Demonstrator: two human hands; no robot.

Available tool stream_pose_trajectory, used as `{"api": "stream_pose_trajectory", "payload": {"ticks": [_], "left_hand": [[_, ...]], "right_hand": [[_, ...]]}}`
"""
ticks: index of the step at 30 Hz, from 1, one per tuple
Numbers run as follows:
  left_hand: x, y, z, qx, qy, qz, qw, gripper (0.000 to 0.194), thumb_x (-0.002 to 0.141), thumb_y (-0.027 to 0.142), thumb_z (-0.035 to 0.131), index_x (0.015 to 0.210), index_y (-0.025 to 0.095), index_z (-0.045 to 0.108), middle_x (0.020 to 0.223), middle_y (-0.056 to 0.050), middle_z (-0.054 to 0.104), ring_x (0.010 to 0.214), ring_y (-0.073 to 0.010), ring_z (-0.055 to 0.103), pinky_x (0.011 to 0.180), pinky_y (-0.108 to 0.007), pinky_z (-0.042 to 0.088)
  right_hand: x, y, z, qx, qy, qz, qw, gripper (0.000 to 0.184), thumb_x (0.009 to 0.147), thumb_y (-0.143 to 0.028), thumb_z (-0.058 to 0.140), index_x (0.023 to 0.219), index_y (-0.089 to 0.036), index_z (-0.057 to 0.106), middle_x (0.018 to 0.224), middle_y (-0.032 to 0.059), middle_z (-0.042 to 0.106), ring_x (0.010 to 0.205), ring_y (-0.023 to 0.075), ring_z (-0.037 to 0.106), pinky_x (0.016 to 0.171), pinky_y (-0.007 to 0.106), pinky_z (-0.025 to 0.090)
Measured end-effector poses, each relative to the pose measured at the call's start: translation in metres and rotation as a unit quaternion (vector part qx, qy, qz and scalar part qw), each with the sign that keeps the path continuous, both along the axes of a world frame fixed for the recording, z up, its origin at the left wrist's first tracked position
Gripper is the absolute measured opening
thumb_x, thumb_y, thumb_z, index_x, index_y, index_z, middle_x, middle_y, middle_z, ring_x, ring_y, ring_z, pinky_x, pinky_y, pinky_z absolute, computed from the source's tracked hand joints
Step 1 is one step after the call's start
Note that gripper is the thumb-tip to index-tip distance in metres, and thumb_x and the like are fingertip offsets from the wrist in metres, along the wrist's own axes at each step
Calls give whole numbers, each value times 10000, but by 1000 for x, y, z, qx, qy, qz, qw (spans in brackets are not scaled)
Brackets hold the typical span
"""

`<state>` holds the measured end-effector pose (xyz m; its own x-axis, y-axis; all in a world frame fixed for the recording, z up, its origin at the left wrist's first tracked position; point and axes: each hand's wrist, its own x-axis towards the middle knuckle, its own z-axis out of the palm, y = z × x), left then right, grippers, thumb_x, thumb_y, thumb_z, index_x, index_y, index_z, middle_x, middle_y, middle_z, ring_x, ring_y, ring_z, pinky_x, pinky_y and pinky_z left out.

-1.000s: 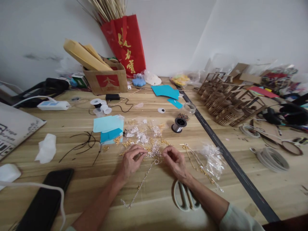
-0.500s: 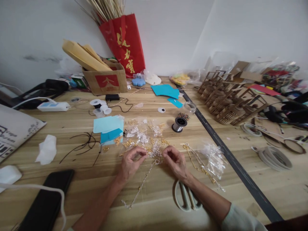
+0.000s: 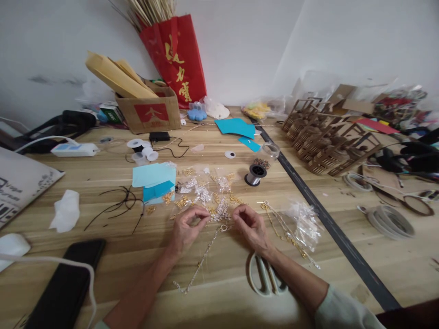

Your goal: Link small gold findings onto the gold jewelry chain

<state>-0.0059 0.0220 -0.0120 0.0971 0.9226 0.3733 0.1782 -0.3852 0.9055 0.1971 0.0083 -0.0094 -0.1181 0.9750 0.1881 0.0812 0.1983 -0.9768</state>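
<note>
My left hand (image 3: 187,228) is in a pinch, thumb and forefinger together beside a heap of silver beads (image 3: 222,209). Opposite it, my right hand (image 3: 252,229) pinches too, at the heap's right side. Whatever lies between either set of fingertips is too fine to make out. From a small loop between the hands, a beaded strand (image 3: 202,261) runs down toward the lower left. Gold beads (image 3: 181,202) lie scattered past my left fingers. Scissors (image 3: 263,274) with pale handles rest below my right wrist, their blades hidden under the forearm.
Right of my right hand lie finished-looking chains (image 3: 279,224) and clear plastic bags (image 3: 305,224). A wire spool (image 3: 255,175) and a glass jar (image 3: 270,153) stand beyond. Blue cards (image 3: 156,176), black cord (image 3: 123,205) and a dark phone (image 3: 68,283) are leftward.
The whole view has shifted slightly, with things sitting a little higher in the picture. Both hands keep nearly the same pinched pose beside the beads.
</note>
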Motion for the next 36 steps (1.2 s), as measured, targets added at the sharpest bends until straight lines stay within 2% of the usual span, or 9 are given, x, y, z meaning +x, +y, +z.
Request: {"api": "stream_pose_trajectory", "payload": {"ticks": [6, 13, 20, 31, 36], "left_hand": [[-1, 1, 0, -55, -43, 2, 998, 23, 726, 163, 675, 705, 155, 671, 756, -36, 668, 731, -146, 639, 678, -250, 547], [-2, 3, -2, -67, -54, -4, 996, 5, 710, 153, 678, 711, 155, 682, 752, -39, 669, 720, -144, 632, 656, -241, 542], [-2, 4, -6, -98, -64, 4, 993, 69, 694, 161, 692, 760, 150, 709, 786, -45, 691, 728, -146, 653, 691, -252, 560], [-2, 5, -7, -64, -38, 1, 997, 46, 730, 193, 680, 741, 153, 700, 770, -45, 685, 731, -152, 649, 665, -252, 553], [2, -1, 1, -8, 61, -57, 996, 83, 817, 145, 605, 788, 174, 677, 809, -48, 703, 786, -167, 660, 737, -297, 545]], "right_hand": [[2, 3, -1, -61, 59, -23, 996, 269, 817, -434, 640, 763, -185, 553, 534, -56, 438, 444, 79, 361, 418, 210, 295], [7, 14, -5, -105, 159, -102, 976, 295, 769, -451, 679, 744, -191, 541, 529, -60, 439, 438, 72, 357, 402, 189, 287], [9, 17, -6, -120, 184, -94, 971, 291, 757, -432, 690, 732, -191, 529, 516, -70, 411, 429, 65, 336, 394, 183, 278], [7, 16, -4, -140, 191, -100, 966, 299, 730, -435, 712, 735, -194, 534, 482, -101, 336, 381, 42, 227, 344, 173, 194], [7, 16, -5, -131, 174, -97, 971, 288, 748, -434, 699, 745, -192, 543, 503, -91, 361, 398, 47, 268, 361, 177, 230]]}}
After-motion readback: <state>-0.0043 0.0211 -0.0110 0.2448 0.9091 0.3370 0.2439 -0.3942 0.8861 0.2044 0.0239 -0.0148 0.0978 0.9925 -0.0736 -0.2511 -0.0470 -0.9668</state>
